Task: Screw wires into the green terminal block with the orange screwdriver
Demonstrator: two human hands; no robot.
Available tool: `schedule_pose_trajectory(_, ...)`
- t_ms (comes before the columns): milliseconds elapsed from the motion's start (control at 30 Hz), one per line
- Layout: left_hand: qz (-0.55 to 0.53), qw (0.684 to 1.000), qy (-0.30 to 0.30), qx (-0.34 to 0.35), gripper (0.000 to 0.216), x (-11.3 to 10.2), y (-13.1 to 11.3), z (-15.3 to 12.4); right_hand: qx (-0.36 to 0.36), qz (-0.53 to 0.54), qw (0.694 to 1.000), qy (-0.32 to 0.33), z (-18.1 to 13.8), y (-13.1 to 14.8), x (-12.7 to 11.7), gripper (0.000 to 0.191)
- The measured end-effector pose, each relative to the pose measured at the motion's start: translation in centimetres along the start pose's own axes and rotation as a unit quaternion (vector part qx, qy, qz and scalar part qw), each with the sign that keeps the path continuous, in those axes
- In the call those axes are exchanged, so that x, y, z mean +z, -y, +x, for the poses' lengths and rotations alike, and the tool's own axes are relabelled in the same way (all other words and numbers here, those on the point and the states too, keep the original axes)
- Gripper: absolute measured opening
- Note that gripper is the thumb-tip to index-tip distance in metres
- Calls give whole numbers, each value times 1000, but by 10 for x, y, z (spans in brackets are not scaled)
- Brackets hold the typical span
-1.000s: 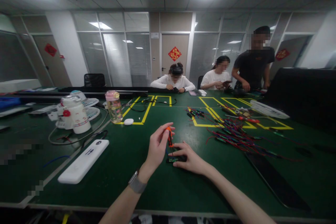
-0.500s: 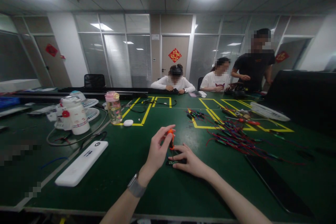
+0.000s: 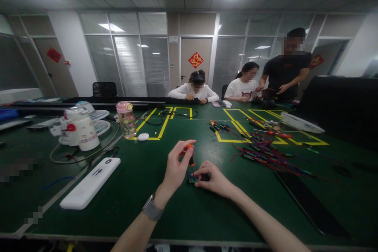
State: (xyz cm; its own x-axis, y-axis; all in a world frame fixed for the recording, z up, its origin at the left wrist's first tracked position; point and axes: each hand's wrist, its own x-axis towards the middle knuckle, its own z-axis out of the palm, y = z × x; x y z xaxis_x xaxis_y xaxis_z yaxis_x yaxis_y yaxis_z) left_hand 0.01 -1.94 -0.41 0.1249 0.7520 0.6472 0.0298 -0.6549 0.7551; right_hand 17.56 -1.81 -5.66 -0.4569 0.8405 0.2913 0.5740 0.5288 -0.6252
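My left hand (image 3: 176, 162) is closed around an orange-and-black screwdriver (image 3: 191, 160), which stands nearly upright with its tip down. That tip meets, or hovers just over, a small green circuit board (image 3: 192, 181) with dark parts, low over the tabletop; I cannot tell whether they touch. From the right, my right hand (image 3: 215, 180) pinches the board between thumb and fingers. A black piece shows beneath its curled fingers, its kind unclear. The board's right end is hidden by the fingertips.
Wired circuit boards (image 3: 262, 151) lie heaped on the green table (image 3: 165, 220) at right, near a black panel (image 3: 310, 202). Leftward are a white power-bank-like block (image 3: 91, 183), a white jug (image 3: 85, 130), a drink bottle (image 3: 126, 120) and a white case (image 3: 143, 137). Several people occupy the far side.
My right fingers have drawn down from beside the screwdriver's shaft and curled closer to the board. The screwdriver leans a little more. The standing person's arms have shifted.
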Motion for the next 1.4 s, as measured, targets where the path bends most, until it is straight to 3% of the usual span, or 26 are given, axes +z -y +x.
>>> schedule_pose_trajectory(167, -22, 999, 23, 3, 32, 0, -2, -1, 3, -22, 1000, 7, 0, -5, 3, 23)
schedule_pose_trajectory(400, 42, 998, -36, 27, 17, -1, -1, 2, 3, -17, 1000, 6, 1, -7, 4, 23)
schedule_pose_trajectory(600, -23, 1000, 13, 7, 29, 0, 0, -1, 4, -11, 1000, 7, 1, -6, 3, 23)
schedule_pose_trajectory(833, 15, 999, -23, 16, 18, -1, 0, 2, 18, -20, 1000, 9, 2, -1, 2, 22)
schedule_pose_trajectory(1033, -41, 999, 27, -15, 32, 0, 0, 0, 20, -20, 1000, 7, 2, -2, 3, 18)
schedule_pose_trajectory(1300, 17, 1000, -18, 0, 20, -2, 3, 1, 24, -27, 999, 10, 3, -3, 4, 21)
schedule_pose_trajectory(1400, 7, 1000, -4, -2, 25, -2, 2, 1, 27, -33, 999, 7, 3, -3, 4, 20)
